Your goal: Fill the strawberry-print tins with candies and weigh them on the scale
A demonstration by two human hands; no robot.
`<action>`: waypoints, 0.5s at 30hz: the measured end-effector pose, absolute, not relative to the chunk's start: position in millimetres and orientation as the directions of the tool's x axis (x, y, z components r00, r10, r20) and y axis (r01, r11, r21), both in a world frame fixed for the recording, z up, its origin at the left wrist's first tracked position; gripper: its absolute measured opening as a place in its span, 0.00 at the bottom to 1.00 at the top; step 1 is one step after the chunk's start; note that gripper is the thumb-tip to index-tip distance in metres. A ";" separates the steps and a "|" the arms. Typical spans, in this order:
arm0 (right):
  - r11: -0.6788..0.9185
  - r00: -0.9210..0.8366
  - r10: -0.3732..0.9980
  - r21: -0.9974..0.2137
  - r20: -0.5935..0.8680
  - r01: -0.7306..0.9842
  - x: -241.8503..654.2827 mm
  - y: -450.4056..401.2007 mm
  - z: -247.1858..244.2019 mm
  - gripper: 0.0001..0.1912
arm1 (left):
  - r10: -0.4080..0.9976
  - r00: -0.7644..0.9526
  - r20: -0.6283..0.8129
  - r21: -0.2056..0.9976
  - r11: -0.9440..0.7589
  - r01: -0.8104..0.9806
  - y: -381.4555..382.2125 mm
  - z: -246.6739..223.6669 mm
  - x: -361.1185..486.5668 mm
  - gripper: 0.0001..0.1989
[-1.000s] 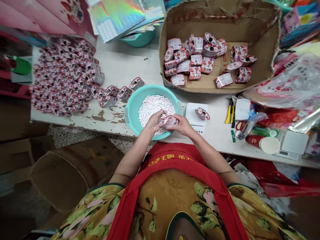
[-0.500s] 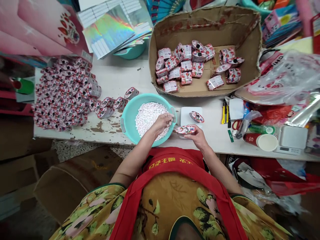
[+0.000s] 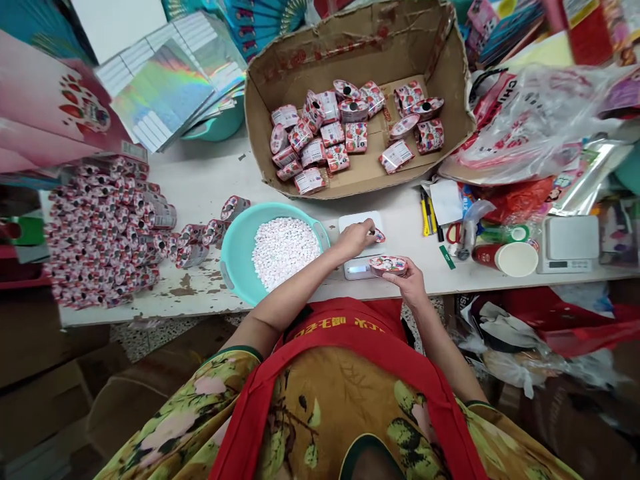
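My left hand (image 3: 356, 239) is over the white scale (image 3: 356, 220), its fingers pinched together at a small oval strawberry-print box (image 3: 380, 237) lying on the scale's plate; whatever is between the fingertips is too small to name. To the right, my right hand (image 3: 411, 283) grips another oval box (image 3: 388, 265) by its right end, close to the scale's lit display (image 3: 359, 269). Left of the scale, a turquoise basin (image 3: 235, 250) holds a heap of small pale candies (image 3: 284, 252). My left forearm passes over the basin's lower right rim.
A cardboard carton (image 3: 260, 143) with several printed boxes stands behind the scale. Many more boxes are piled (image 3: 100, 233) at the left. Cutters (image 3: 427, 213), a paper cup (image 3: 517, 259) and a second scale (image 3: 571, 239) lie at the right.
My left hand has moved right, from above the candies in the basin to the box on the scale. My right hand still holds its box. The whole view has shifted.
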State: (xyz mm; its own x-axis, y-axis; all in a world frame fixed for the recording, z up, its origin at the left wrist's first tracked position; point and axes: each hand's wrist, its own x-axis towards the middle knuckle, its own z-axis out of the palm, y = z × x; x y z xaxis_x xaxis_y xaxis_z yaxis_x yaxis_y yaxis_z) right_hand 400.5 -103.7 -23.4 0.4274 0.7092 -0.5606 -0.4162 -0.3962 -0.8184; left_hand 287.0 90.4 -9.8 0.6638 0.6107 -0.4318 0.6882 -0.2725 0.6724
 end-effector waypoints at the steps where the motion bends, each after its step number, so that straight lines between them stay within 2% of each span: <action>1: -0.392 0.437 0.705 -0.820 -0.559 -0.417 402.3 -105.1 -24.0 0.34 | 0.603 0.662 -0.445 0.637 -0.306 0.708 89.6 -10.0 290.1 0.11; 5: -0.362 0.468 0.705 -0.837 -0.533 -0.410 409.4 -109.9 -27.3 0.33 | 0.624 0.618 -0.478 0.546 -0.340 0.766 88.6 -6.0 294.4 0.18; 11: -0.334 0.504 0.688 -0.844 -0.522 -0.418 416.9 -113.2 -31.5 0.33 | 0.601 0.613 -0.514 0.517 -0.353 0.780 90.0 3.5 295.1 0.12; 15: -0.318 0.507 0.698 -0.854 -0.505 -0.411 418.2 -111.5 -31.9 0.32 | 0.576 0.630 -0.522 0.520 -0.371 0.770 91.1 3.4 293.8 0.15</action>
